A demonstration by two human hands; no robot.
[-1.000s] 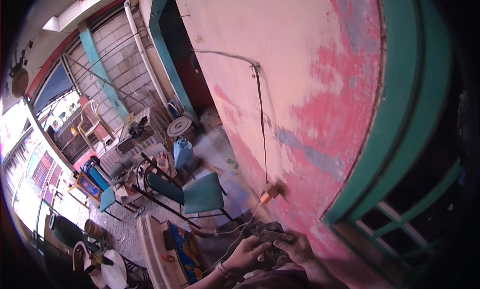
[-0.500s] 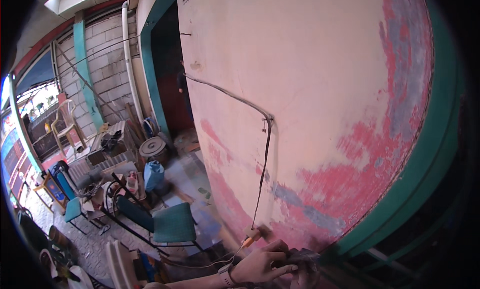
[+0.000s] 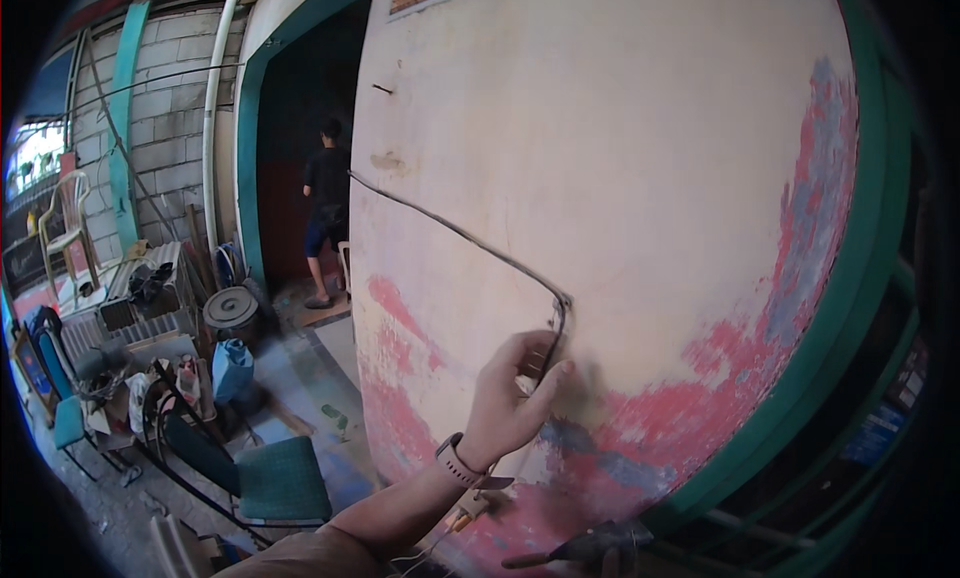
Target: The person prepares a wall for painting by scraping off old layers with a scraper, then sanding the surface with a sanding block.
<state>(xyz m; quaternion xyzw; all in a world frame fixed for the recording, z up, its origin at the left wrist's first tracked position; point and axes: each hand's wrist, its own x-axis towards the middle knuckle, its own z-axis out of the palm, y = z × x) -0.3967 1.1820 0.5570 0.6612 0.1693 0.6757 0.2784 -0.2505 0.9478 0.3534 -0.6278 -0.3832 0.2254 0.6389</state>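
Note:
A black cable (image 3: 465, 236) runs down across the cream wall, bends at a fixing, and drops into my left hand (image 3: 505, 398). My thumb and fingers close round it just below the bend, and a small pale piece shows between them. At the bottom edge my right hand (image 3: 622, 562) is mostly hidden and dark, with a dark hand tool (image 3: 585, 548) held in it; its exact kind is unclear. Below my left wrist, which wears a banded watch (image 3: 458, 462), hang a beige plug (image 3: 478, 505) and an orange connector (image 3: 460, 521) with thin wires.
Left of the wall stand a green padded chair (image 3: 283, 481), a lidded bucket (image 3: 231, 309), a blue bag (image 3: 232, 366) and heaped clutter. A person (image 3: 327, 203) stands in the doorway. A nail (image 3: 382, 88) sticks out of the wall. Green bars (image 3: 770, 528) line the right.
My left hand has moved up from beside the right hand onto the cable. The view has shifted, bringing the person in the doorway into fuller sight. The right hand stays low.

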